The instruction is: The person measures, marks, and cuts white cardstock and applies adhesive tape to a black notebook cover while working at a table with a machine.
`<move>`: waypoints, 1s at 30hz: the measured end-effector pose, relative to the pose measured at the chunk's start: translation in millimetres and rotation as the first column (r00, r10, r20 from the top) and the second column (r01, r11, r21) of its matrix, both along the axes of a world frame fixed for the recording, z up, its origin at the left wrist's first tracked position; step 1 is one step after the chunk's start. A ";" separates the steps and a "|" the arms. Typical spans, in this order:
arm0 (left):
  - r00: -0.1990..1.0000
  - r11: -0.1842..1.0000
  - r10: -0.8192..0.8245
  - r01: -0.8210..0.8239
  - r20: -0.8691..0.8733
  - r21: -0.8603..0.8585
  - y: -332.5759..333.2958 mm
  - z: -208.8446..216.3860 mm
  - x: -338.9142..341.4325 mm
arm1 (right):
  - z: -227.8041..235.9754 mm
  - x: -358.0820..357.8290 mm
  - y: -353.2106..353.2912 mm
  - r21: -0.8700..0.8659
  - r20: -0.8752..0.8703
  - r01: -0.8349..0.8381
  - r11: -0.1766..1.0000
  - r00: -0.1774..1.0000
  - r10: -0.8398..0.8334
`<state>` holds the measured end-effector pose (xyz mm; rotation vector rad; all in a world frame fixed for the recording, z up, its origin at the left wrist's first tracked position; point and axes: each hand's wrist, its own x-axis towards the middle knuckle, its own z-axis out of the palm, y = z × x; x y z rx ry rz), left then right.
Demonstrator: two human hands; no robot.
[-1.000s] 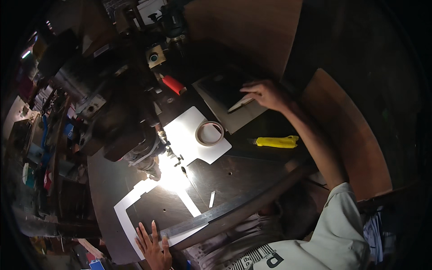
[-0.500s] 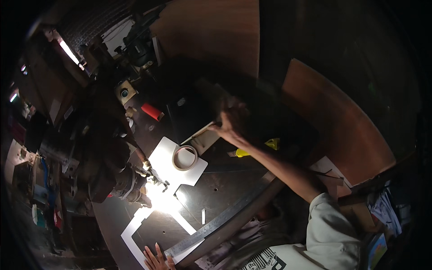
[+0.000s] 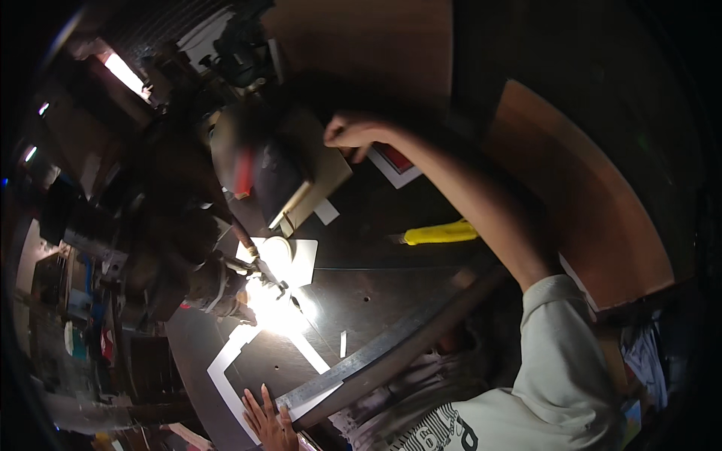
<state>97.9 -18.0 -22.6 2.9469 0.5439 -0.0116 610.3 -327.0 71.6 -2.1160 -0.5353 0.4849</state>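
My left hand [image 3: 269, 422] lies flat with its fingers apart on a white cut-out sheet [image 3: 219, 368], next to a long metal straightedge [image 3: 331, 385]. My right hand [image 3: 352, 131] is stretched far across the table, its fingers closed at the edge of a beige board [image 3: 320, 169]; motion blur softens the grip. The board is tilted beside a dark object with a red part [image 3: 244, 173]. Near its lower end, a tape roll [image 3: 277, 255] sits on a brightly lit white piece [image 3: 303, 259]. A yellow utility knife [image 3: 440, 233] lies below my right forearm.
A lamp on a jointed arm [image 3: 244, 237] glares over the white sheet. A small white strip [image 3: 343, 344] lies on the dark table. Curved brown panels [image 3: 579, 195] stand at the right, and a red-and-white item [image 3: 395, 161] lies under my right forearm.
My right hand has moved farther away and left, with the beige board shifting up and left. The tape roll now appears farther left, nearer the lamp. My left hand stays flat on the sheet.
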 end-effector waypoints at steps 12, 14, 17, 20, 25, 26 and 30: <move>0.999 0.997 0.027 -0.026 0.020 -0.072 8.4 20.5 4.8 | -31.5 -197.7 -74.3 -0.527 0.299 0.038 0.849 0.943 0.144; 1.000 0.988 -0.012 0.014 0.014 -0.156 10.8 17.9 16.5 | -46.9 -212.7 -86.5 -0.363 0.341 0.086 0.928 0.939 0.047; 1.000 0.969 0.003 -0.008 -0.019 -0.246 13.4 23.0 23.7 | -51.9 -213.4 -106.2 -0.296 0.391 0.136 0.945 0.920 -0.010; 0.995 0.957 0.049 -0.023 0.083 -0.291 19.9 47.0 21.2 | -55.1 -201.0 -96.5 -0.205 0.338 0.063 0.977 0.941 0.010; 0.959 0.942 0.014 0.082 0.282 -0.325 68.3 41.0 69.5 | -61.8 -206.3 -90.8 -0.224 0.492 0.194 0.955 0.868 -0.061; 0.898 0.927 0.045 0.126 0.437 -0.355 79.8 41.6 81.1 | -69.0 -208.8 -87.8 -0.244 0.568 0.241 0.939 0.821 -0.063; 0.630 0.929 0.051 0.254 0.775 -0.268 123.5 59.5 134.5 | -87.8 -223.9 -78.3 -0.223 0.776 0.409 0.885 0.624 -0.094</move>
